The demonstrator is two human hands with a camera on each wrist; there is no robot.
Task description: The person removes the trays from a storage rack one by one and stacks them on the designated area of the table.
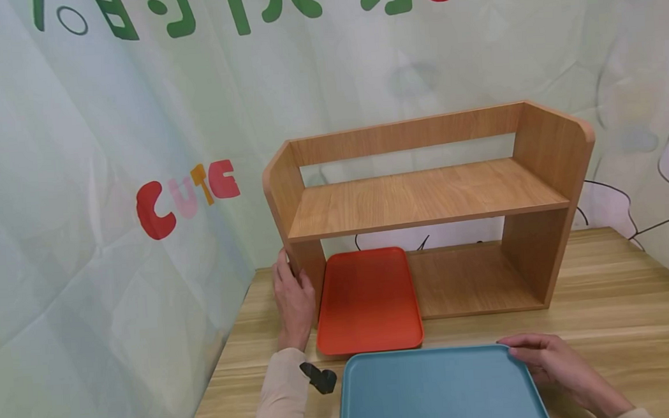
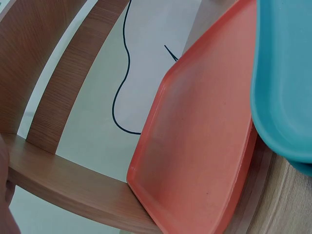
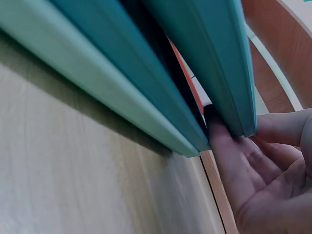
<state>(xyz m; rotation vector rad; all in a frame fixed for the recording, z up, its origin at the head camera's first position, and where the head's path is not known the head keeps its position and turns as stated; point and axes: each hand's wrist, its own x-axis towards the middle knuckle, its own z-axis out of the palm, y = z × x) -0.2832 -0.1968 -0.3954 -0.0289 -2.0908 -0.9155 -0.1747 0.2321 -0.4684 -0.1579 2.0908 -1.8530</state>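
A blue tray [image 1: 438, 394] lies in front of the wooden shelf, and my right hand [image 1: 557, 365] pinches its far right corner between thumb and fingers. In the right wrist view this top tray [image 3: 209, 53] is raised at an angle above a teal tray [image 3: 136, 73] and a light green tray [image 3: 97, 78]. My left hand [image 1: 294, 298] rests against the outer left side of the two-tier wooden shelf [image 1: 431, 193], fingers extended along the panel. A red tray [image 1: 369, 303] lies in the lower left of the shelf, its near end projecting past the front edge.
The shelf stands on a wood-grain table [image 1: 623, 319]. Behind it and along the left hangs a printed cloth [image 1: 189, 90] with coloured letters. A small black device [image 1: 320, 378] is strapped at the left wrist.
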